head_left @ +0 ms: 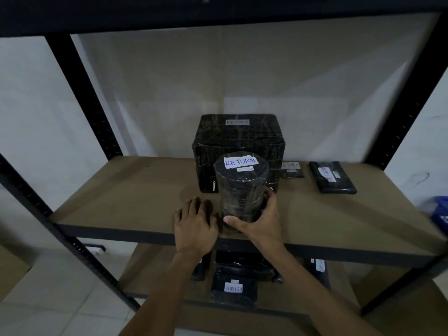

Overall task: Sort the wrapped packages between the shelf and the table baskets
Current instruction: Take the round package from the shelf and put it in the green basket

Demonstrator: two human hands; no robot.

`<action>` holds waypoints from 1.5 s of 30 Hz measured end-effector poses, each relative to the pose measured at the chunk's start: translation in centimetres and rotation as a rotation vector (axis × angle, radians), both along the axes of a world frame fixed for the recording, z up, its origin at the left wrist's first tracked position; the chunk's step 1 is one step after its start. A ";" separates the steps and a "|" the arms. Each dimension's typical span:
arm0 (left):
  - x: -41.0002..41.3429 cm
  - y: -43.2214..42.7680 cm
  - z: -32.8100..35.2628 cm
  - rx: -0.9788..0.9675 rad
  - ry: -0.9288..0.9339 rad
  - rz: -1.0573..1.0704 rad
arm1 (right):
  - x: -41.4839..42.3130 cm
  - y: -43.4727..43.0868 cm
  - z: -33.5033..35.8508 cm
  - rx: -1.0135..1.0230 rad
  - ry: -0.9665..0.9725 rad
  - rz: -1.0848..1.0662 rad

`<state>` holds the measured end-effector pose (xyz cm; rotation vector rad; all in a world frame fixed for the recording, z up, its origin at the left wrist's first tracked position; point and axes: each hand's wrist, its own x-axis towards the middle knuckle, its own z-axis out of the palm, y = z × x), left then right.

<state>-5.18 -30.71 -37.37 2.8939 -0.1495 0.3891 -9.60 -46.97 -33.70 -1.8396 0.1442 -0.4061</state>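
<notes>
A black wrapped cylinder package [241, 187] with a white RETURN label stands upright near the front edge of the brown shelf board [126, 197]. My right hand [258, 219] grips its lower part, thumb across the front and fingers round the right side. My left hand [195, 226] lies just left of the cylinder's base with its fingers curled down onto the board; whether they touch the package is unclear. Directly behind the cylinder sits a large black wrapped box [238, 141] labelled RETURN.
A small flat black package [292, 169] and a larger flat one [333, 177], both labelled RETURN, lie at the back right. More black packages [234, 291] rest on the lower shelf. Black metal uprights [84, 93] frame the shelf. A blue basket [440, 214] shows at the right edge.
</notes>
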 end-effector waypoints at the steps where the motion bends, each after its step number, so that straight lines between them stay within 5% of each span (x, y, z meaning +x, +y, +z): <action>1: 0.0 0.0 0.0 -0.003 0.000 0.002 | 0.1 -0.1 -0.1 -0.010 0.030 0.004; 11: 0.0 -0.1 0.1 0.001 0.013 0.009 | 0.1 -0.2 0.6 -0.027 0.230 -0.028; 31: -3.8 -0.2 1.0 -0.038 0.088 -0.058 | -5.3 -2.5 1.0 0.054 0.214 0.108; 45: -21.2 -6.7 3.6 -0.051 0.571 -0.312 | -20.8 -11.4 1.0 0.047 0.204 0.185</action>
